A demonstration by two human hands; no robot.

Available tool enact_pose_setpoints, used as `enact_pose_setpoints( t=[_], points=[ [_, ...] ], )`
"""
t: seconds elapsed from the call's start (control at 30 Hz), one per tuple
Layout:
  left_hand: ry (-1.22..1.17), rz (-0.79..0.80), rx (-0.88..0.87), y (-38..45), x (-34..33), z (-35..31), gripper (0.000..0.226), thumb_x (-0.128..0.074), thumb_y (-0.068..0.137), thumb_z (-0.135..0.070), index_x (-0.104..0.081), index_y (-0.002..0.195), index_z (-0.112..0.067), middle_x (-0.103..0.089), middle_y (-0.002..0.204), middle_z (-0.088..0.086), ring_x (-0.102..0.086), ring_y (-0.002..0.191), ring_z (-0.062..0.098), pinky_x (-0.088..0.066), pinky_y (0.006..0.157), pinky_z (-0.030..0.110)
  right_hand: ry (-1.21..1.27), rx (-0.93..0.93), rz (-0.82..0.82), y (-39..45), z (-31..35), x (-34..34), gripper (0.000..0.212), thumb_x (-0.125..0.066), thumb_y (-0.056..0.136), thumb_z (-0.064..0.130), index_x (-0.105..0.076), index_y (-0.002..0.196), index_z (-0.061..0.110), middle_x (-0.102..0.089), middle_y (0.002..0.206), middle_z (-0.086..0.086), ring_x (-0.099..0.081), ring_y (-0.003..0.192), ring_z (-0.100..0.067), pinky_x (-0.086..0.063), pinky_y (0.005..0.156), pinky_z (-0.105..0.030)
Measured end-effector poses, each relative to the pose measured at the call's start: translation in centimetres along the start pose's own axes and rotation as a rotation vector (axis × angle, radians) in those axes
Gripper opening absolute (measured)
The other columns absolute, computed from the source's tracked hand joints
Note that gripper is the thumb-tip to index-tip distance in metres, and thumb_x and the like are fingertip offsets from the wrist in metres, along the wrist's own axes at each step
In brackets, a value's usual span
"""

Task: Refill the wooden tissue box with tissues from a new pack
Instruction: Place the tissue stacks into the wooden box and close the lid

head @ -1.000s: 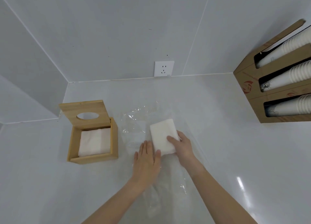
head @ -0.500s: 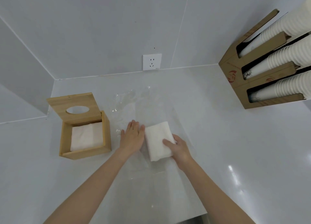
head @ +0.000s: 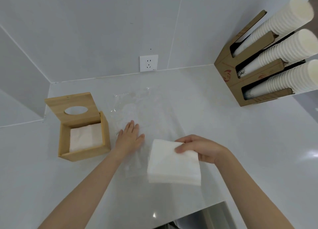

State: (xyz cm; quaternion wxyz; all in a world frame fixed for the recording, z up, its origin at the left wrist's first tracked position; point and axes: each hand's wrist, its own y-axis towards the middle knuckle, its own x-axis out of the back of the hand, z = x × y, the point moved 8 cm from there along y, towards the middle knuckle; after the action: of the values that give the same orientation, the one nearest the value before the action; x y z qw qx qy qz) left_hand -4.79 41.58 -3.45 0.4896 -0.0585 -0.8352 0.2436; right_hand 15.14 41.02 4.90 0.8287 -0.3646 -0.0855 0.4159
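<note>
On the counter (head: 223,142): one wooden box (head: 82,134), lid (head: 72,108) open, one wad of tissues (head: 86,136) inside. One loose stack (head: 172,165) of tissues. One clear wrapper (head: 136,104). Two hands: left (head: 129,139), right (head: 201,148). On the wall: one socket (head: 148,63), one cup holder (head: 228,70) with three slots, three rows of cups (head: 284,22).

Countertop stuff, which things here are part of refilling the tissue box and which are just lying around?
Part of the job:
- wooden tissue box, lid up, some tissues inside
- tissue stack gripped in the right hand
- clear plastic wrapper, pressed flat under the left hand

Just there:
- cup dispenser with paper cups
- wall socket
</note>
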Motion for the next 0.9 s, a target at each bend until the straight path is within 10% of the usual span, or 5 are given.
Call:
enact_pose_setpoints(
  t=[0.2, 0.3, 0.4, 0.7, 0.9],
  points=[
    [-0.657, -0.163, 0.006, -4.9, 4.5, -2.0, 0.062, -0.053, 0.085, -0.033, -0.036, 0.134, 0.001, -0.030, 0.147, 0.022, -0.033, 0.132, 0.038, -0.027, 0.106, 0.034, 0.097, 0.233, -0.014, 0.0, 5.9, -1.3, 0.024, -0.065, 0.076, 0.021, -0.071, 0.098, 0.024, -0.073, 0.093, 0.007, -0.068, 0.084, -0.010, -0.055, 0.068, -0.019],
    [-0.937, -0.147, -0.121, -6.2, 6.6, -2.4, 0.030, -0.056, 0.075, -0.033, -0.070, 0.083, -0.008, -0.075, 0.081, 0.004, -0.068, 0.084, 0.013, -0.047, 0.069, 0.029, 0.152, 0.278, -0.041, 1.1, 7.4, -1.9, 0.023, -0.065, 0.076, 0.020, -0.071, 0.098, 0.025, -0.074, 0.092, 0.007, -0.069, 0.082, -0.009, -0.055, 0.064, -0.020],
    [-1.311, 0.084, -0.010, -6.5, 7.7, -1.6, 0.061, -0.038, 0.087, -0.056, -0.072, 0.054, -0.017, -0.066, 0.050, -0.007, -0.063, 0.050, 0.008, -0.049, 0.047, 0.015, 0.151, 0.271, -0.036, 2.6, 8.2, -2.7, 0.020, -0.063, 0.082, 0.014, -0.071, 0.097, 0.024, -0.073, 0.090, 0.006, -0.068, 0.079, -0.009, -0.055, 0.063, -0.020],
    [-1.279, -0.051, 0.101, -11.1, 9.7, 4.7, 0.028, -0.064, 0.082, -0.014, -0.063, 0.109, -0.010, -0.068, 0.104, 0.006, -0.064, 0.096, 0.022, -0.049, 0.092, 0.047, 0.043, 0.219, -0.088, 7.4, 9.4, -7.5, 0.035, -0.072, 0.073, 0.013, -0.064, 0.108, 0.013, -0.072, 0.096, -0.002, -0.068, 0.084, -0.017, -0.055, 0.067, -0.026],
    [-1.521, -0.216, 0.122, -12.8, 10.3, 9.2, 0.037, -0.059, 0.084, -0.005, -0.054, 0.120, -0.009, -0.065, 0.111, 0.007, -0.064, 0.092, 0.019, -0.058, 0.063, 0.023, 0.177, 0.097, -0.060, 10.3, 8.0, -10.9, 0.012, -0.068, 0.078, 0.021, -0.069, 0.086, 0.011, -0.073, 0.070, 0.001, -0.069, 0.061, -0.013, -0.055, 0.059, -0.026]
  ],
)
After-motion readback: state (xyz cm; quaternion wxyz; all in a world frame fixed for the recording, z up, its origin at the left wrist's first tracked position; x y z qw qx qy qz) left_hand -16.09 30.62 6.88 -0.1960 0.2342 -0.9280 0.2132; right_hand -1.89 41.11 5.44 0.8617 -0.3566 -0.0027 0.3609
